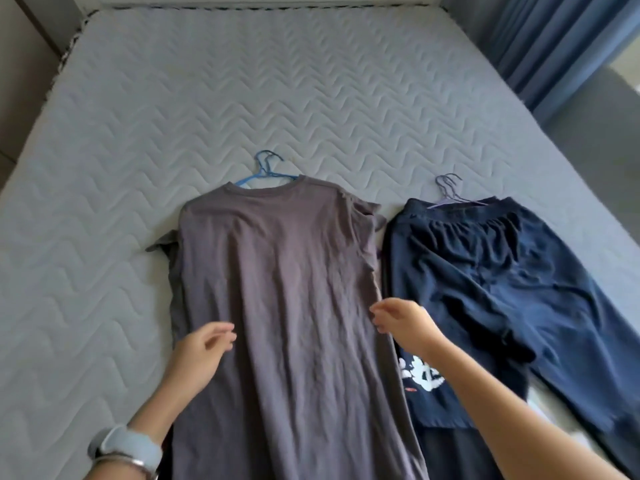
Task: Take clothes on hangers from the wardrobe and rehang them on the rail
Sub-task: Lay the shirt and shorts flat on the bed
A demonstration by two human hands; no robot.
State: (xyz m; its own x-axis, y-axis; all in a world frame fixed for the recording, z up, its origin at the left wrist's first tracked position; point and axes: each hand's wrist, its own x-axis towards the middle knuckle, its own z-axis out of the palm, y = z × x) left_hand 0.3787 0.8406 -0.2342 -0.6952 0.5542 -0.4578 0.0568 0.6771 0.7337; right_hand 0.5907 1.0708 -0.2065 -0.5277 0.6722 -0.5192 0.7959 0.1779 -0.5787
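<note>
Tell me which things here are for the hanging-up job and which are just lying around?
For the job: brownish-grey cotton T-shirt, blue wire hanger, navy blue fabric trousers, lilac wire hanger.
Just there: grey quilted mattress, blue pleated curtains.

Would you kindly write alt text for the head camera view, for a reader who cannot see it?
A person's left hand and right hand reach over a grey T-shirt lying flat on a quilted mattress, a blue hanger poking from its collar. Beside it on the right lie navy trousers on a purple hanger.
</note>
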